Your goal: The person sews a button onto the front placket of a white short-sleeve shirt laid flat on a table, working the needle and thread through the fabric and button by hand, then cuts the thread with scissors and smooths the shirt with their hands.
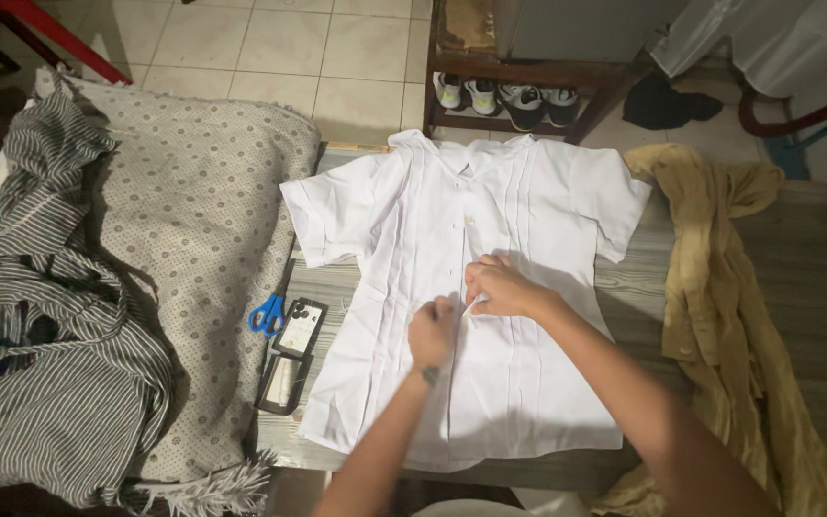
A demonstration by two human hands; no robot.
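A: Starting at the left, what lay there?

B: A striped grey garment (40, 316) was heaped at the left edge, with a dotted grey cloth (198, 220) spread beside it. Just right of that sat blue-handled scissors (267, 314) and an open black sewing kit (291, 354), near the shirt's left hem, probably so they stayed within reach.

A: And the shirt itself?

B: The white short-sleeved shirt (528, 220) lay flat, front up, in the middle of the wooden table (815, 249). Its long axis ran near to far, collar pointing to the far side and hem toward the person, sleeves spread left and right. Laid flat like that, the button placket faced the hands.

A: What were the hands doing?

B: The left hand (431, 335) pressed on the placket about midway down, fingers curled, pinching the fabric or something small there; I couldn't tell which. The right hand (500, 287) rested just beyond it, almost touching, fingers closed in a pinch at the same seam. Whether it held a needle or thread was too small to see. Together they seemed to hold the cloth steady at one spot.

A: Further right?

B: A tan garment (720, 316) was draped over the table's right side. On the far side, sneakers (504, 96) stood on a low wooden rack (528, 72) on the tiled floor (279, 48)
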